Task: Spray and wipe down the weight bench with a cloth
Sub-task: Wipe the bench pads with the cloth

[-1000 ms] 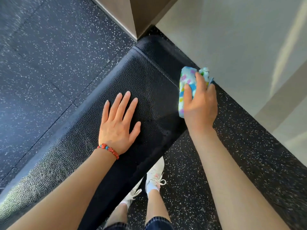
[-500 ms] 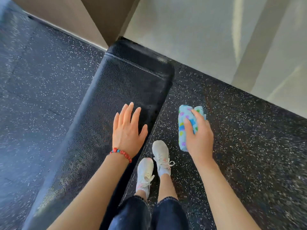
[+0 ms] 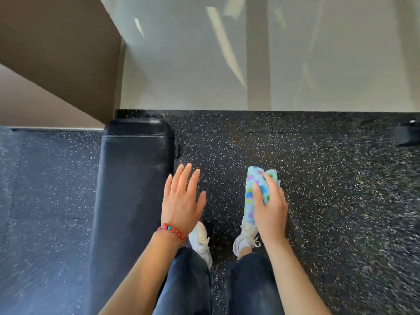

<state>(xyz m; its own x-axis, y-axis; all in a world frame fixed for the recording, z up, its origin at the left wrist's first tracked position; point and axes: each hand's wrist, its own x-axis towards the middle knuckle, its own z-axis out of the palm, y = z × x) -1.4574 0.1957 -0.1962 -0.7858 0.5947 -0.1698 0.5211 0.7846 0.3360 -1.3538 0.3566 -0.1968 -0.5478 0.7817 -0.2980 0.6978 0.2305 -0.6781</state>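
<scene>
Black white-speckled rubber floor (image 3: 318, 178) below a pale grey wall (image 3: 295, 64) streaked with sunlight, brown corner (image 3: 56, 53) at left.

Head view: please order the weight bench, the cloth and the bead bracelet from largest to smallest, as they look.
1. weight bench, far the largest
2. cloth, folded in the right hand
3. bead bracelet on the left wrist, smallest

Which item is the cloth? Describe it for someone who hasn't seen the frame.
Start at the long black weight bench on the left, then move right across the speckled floor to the right hand. The cloth is bunched in that hand: pale blue with bright multicoloured spots, the only patterned thing here.
</scene>
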